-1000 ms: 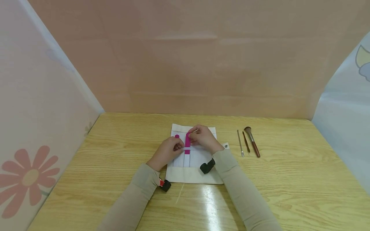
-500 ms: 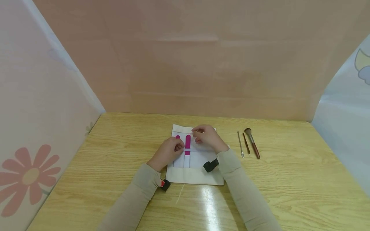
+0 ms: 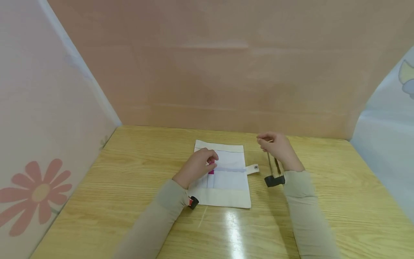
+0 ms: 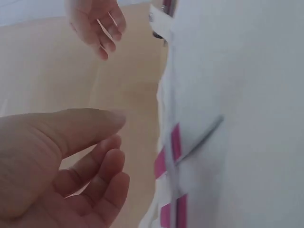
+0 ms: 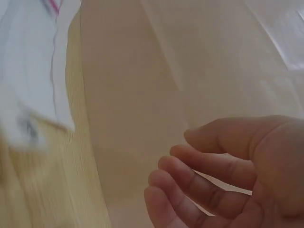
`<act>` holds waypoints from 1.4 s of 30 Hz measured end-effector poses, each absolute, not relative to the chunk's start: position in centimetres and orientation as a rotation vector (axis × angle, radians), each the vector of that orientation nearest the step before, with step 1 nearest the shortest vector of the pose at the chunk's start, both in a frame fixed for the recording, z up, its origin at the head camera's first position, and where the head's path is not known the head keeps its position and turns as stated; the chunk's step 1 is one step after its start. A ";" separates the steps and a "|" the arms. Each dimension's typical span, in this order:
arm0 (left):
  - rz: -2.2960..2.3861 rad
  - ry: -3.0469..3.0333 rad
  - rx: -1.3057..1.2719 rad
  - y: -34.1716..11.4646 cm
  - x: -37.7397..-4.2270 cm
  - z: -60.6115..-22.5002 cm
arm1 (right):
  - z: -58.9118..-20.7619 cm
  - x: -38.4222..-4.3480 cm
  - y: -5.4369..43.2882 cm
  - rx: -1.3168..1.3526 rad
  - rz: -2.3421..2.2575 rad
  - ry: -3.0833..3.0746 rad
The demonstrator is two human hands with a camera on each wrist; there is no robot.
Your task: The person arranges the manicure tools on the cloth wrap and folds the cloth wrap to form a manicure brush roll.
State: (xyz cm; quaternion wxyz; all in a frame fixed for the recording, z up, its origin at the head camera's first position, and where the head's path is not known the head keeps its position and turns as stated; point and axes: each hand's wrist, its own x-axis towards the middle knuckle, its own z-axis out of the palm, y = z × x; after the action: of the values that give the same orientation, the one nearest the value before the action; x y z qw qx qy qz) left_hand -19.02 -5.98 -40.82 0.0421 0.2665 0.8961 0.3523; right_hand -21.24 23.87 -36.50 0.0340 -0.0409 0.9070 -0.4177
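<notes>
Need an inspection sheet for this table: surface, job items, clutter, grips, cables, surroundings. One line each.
Surface: wood-grain table, glare streak toward the near side.
Job things: white cloth case open, snap tab out to the right; magenta tools in it, partly hidden; slim silver tool and dark tool beside it, partly covered.
Clutter: nothing seen.
Left grip: over the case, fingers loosely curled, holding nothing.
Right grip: by the slim tools, fingers loosely curled, holding nothing.
Cables: nothing seen.
Surroundings: tan backdrop; flower-print sheet left, pale sheet right.
</notes>
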 end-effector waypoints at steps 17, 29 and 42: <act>1.013 2.729 0.723 -5.0 -18.7 -43.1 | -38.6 -20.2 29.6 0.157 -0.871 2.868; 1.068 2.723 0.718 -5.4 -18.7 -43.4 | -39.5 -20.4 30.0 0.202 -0.918 2.794; 1.057 2.721 0.738 -5.6 -18.7 -43.6 | -40.1 -20.8 29.9 0.249 -0.981 2.824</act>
State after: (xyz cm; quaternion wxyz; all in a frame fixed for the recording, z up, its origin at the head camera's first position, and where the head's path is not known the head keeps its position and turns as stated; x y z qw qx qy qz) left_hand -18.72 -5.59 -43.65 0.0653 0.2446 0.9018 0.3501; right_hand -20.78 29.91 -40.07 0.0706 0.0827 0.9390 -0.3262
